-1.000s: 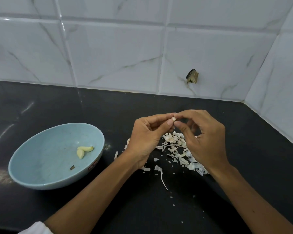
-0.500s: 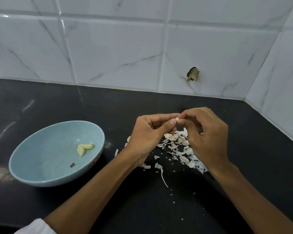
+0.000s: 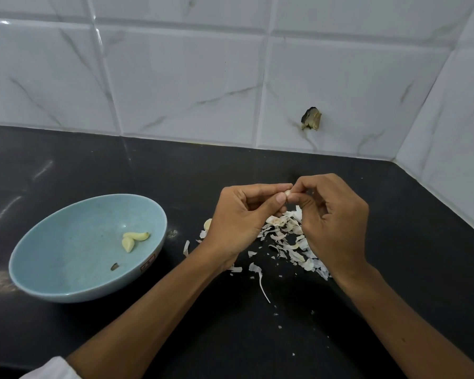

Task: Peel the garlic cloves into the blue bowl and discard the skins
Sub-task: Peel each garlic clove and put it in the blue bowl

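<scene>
A small garlic clove (image 3: 287, 193) is pinched between the fingertips of both hands, held above the counter. My left hand (image 3: 241, 220) grips it with thumb and forefinger; my right hand (image 3: 331, 222) pinches its other end. Under the hands lies a heap of white garlic skins (image 3: 288, 236). Another clove (image 3: 208, 223) peeks out beside my left hand on the counter. The blue bowl (image 3: 52, 280) stands at the left with two peeled cloves (image 3: 133, 240) and a dark scrap (image 3: 114, 266) inside.
The black counter (image 3: 230, 337) meets white tiled walls at the back and right, forming a corner at the far right. A dark chipped hole (image 3: 311, 119) marks the back wall. Loose skin bits (image 3: 260, 280) are scattered in front of the heap.
Both hands have stayed together over the skins, shifting the clove slightly between the fingertips. The bowl and its cloves have not moved.
</scene>
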The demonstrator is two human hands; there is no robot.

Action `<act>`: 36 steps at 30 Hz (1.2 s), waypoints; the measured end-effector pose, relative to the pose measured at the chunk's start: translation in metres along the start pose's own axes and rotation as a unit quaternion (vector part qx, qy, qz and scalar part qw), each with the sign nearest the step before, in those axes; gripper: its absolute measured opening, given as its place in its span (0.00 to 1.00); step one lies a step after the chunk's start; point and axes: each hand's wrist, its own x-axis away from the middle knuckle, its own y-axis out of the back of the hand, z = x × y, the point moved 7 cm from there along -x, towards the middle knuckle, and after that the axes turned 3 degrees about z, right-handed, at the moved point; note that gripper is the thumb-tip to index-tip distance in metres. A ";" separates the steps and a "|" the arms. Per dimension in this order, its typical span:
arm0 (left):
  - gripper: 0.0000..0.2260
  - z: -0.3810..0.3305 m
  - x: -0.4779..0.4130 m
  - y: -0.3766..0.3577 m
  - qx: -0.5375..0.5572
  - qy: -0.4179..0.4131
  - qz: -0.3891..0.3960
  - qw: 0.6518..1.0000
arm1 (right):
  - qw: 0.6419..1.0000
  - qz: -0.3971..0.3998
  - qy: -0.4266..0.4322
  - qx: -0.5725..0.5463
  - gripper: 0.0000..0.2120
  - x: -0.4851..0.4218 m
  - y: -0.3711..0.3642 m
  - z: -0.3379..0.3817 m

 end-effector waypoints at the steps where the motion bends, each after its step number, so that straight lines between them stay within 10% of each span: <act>1: 0.10 0.000 0.001 -0.001 0.003 0.000 0.001 1.000 | 1.000 -0.003 0.004 0.006 0.04 0.000 0.000 0.001; 36: 0.09 0.002 0.006 -0.005 0.074 0.040 -0.035 0.996 | 0.991 0.017 0.034 0.128 0.08 0.002 -0.009 0.008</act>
